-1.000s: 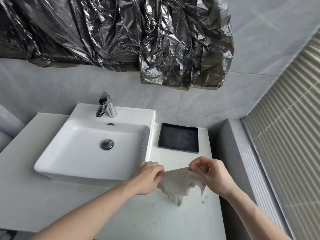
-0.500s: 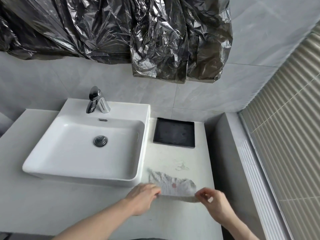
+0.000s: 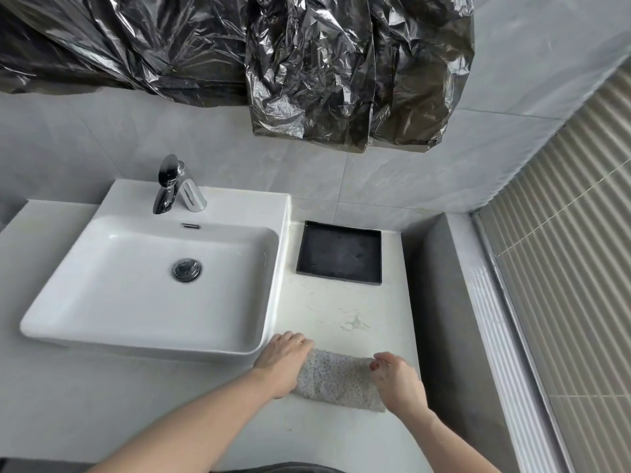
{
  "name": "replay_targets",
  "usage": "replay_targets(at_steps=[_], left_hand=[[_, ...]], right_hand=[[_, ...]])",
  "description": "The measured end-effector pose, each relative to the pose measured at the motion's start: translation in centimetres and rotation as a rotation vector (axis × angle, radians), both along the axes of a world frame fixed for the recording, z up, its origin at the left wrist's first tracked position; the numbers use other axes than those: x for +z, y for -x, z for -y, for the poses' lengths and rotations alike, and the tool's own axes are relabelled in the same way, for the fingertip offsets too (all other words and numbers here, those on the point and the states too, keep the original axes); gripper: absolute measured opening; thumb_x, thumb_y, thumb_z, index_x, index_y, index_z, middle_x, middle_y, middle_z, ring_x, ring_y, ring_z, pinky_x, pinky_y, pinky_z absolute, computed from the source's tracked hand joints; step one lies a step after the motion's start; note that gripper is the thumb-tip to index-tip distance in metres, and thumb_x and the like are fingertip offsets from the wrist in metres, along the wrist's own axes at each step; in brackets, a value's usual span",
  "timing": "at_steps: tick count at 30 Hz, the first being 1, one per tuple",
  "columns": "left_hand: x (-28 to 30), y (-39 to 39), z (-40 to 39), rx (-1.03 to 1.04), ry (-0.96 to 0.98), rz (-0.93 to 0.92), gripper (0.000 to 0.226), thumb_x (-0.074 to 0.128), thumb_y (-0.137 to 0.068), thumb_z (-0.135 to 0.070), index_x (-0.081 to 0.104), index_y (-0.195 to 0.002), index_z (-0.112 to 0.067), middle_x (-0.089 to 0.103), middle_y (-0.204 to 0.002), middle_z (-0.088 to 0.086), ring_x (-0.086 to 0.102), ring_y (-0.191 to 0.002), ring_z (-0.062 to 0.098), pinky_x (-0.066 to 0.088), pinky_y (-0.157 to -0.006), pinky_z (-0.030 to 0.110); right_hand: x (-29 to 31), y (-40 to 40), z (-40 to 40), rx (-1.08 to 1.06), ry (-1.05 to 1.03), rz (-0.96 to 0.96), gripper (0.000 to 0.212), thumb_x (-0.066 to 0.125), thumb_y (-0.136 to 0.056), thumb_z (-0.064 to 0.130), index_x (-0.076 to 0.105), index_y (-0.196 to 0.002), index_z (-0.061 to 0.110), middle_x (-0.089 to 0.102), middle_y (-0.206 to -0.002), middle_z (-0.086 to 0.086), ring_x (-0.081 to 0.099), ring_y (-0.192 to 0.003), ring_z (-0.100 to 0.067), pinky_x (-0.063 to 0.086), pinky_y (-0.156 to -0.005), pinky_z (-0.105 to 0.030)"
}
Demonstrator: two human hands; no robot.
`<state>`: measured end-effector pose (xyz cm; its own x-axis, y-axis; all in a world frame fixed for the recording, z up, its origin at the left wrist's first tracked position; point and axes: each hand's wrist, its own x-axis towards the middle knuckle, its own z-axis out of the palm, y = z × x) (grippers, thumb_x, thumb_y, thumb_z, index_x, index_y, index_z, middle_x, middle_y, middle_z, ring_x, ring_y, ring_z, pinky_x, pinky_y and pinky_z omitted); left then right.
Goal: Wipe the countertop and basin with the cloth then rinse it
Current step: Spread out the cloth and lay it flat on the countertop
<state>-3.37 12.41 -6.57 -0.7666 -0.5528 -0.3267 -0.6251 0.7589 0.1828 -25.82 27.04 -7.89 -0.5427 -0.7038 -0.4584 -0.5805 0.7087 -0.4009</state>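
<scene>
A speckled grey cloth (image 3: 333, 378) lies folded flat on the white countertop (image 3: 341, 312), right of the basin's front corner. My left hand (image 3: 281, 358) holds its left end, fingers curled over the edge. At its right end, my right hand (image 3: 396, 377) pinches the top corner. The white square basin (image 3: 112, 291) sits to the left, with a chrome drain (image 3: 186, 269) and a chrome tap (image 3: 169, 186) behind it. A smear of dirt (image 3: 353, 322) marks the countertop just beyond the cloth.
A black square tray (image 3: 339, 252) sits at the back of the countertop, right of the basin. A grey ledge (image 3: 440, 302) bounds the countertop on the right, with blinds (image 3: 563, 233) beyond. Crumpled black plastic (image 3: 273, 63) hangs on the wall above.
The cloth, held up between both hands a second ago, has been lowered, spread and folded flat on the countertop near its front edge. Both hands came down with it.
</scene>
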Motion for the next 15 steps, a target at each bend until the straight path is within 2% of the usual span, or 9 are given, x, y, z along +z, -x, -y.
replay_targets(at_steps=[2, 3, 7, 9, 11, 12, 14, 15], left_hand=[[-0.5, 0.0, -0.3, -0.04, -0.012, 0.066, 0.059, 0.055, -0.078, -0.001, 0.048, -0.134, -0.02, 0.045, -0.135, 0.002, 0.044, -0.125, 0.025, 0.037, -0.105, 0.037], [-0.9, -0.2, -0.7, -0.06, -0.04, 0.106, 0.06, 0.055, -0.079, -0.002, 0.047, -0.136, -0.019, 0.044, -0.138, 0.003, 0.042, -0.128, 0.025, 0.037, -0.107, 0.038], [-2.4, -1.7, -2.5, -0.084, -0.173, 0.267, 0.059, 0.054, -0.078, -0.003, 0.05, -0.136, -0.016, 0.042, -0.141, 0.006, 0.041, -0.131, 0.027, 0.038, -0.11, 0.042], [-2.7, -2.6, -3.1, -0.077, -0.226, 0.268, 0.058, 0.052, -0.081, -0.004, 0.047, -0.138, -0.015, 0.038, -0.145, 0.006, 0.041, -0.133, 0.029, 0.039, -0.111, 0.043], [-2.7, -3.5, -3.2, -0.062, -0.267, 0.208, 0.06, 0.049, -0.083, -0.006, 0.043, -0.142, -0.017, 0.032, -0.152, 0.003, 0.038, -0.138, 0.029, 0.037, -0.115, 0.042], [-2.5, -3.8, -3.1, -0.041, -0.284, 0.164, 0.06, 0.047, -0.084, -0.008, 0.044, -0.143, -0.019, 0.031, -0.153, 0.001, 0.037, -0.14, 0.028, 0.035, -0.116, 0.041], [-2.1, -4.4, -3.0, 0.041, -0.33, 0.063, 0.055, 0.044, -0.088, -0.013, 0.047, -0.141, -0.025, 0.032, -0.154, -0.005, 0.036, -0.14, 0.022, 0.033, -0.117, 0.037], [-2.0, -4.7, -3.0, 0.098, -0.36, 0.016, 0.052, 0.043, -0.089, -0.016, 0.049, -0.14, -0.029, 0.033, -0.153, -0.009, 0.036, -0.141, 0.017, 0.031, -0.118, 0.034]], right_hand=[[-1.7, -0.2, 0.1, 0.083, -0.118, -0.061, 0.051, 0.061, -0.094, 0.03, 0.053, -0.144, 0.024, 0.058, -0.138, 0.001, 0.054, -0.126, -0.024, 0.044, -0.103, -0.031], [-2.5, -0.6, -0.1, 0.072, -0.149, -0.048, 0.055, 0.06, -0.094, 0.032, 0.047, -0.147, 0.023, 0.054, -0.14, -0.002, 0.051, -0.128, -0.026, 0.042, -0.107, -0.034], [-4.9, -1.9, -1.5, -0.05, -0.172, -0.037, 0.055, 0.063, -0.093, 0.041, 0.041, -0.14, 0.024, 0.055, -0.129, -0.003, 0.051, -0.124, -0.027, 0.043, -0.099, -0.036], [-5.7, -1.8, -1.9, -0.108, -0.18, -0.025, 0.04, 0.062, -0.093, 0.041, 0.047, -0.126, 0.023, 0.062, -0.119, -0.003, 0.053, -0.12, -0.028, 0.042, -0.087, -0.035], [-5.2, -1.6, -1.7, -0.164, -0.173, 0.027, 0.014, 0.06, -0.093, 0.037, 0.057, -0.097, 0.024, 0.066, -0.098, 0.001, 0.062, -0.103, -0.024, 0.049, -0.078, -0.034], [-4.7, -1.6, -1.5, -0.202, -0.139, 0.07, 0.014, 0.06, -0.092, 0.033, 0.058, -0.085, 0.022, 0.067, -0.087, 0.001, 0.065, -0.087, -0.021, 0.053, -0.071, -0.034], [-3.3, -1.7, -0.8, -0.309, -0.067, 0.195, 0.015, 0.06, -0.089, 0.021, 0.061, -0.077, 0.013, 0.068, -0.065, 0.0, 0.064, -0.062, -0.019, 0.05, -0.057, -0.031], [-2.4, -1.8, -0.3, -0.356, -0.046, 0.253, 0.012, 0.06, -0.087, 0.017, 0.062, -0.079, 0.009, 0.069, -0.06, -0.001, 0.066, -0.059, -0.021, 0.049, -0.054, -0.031]])
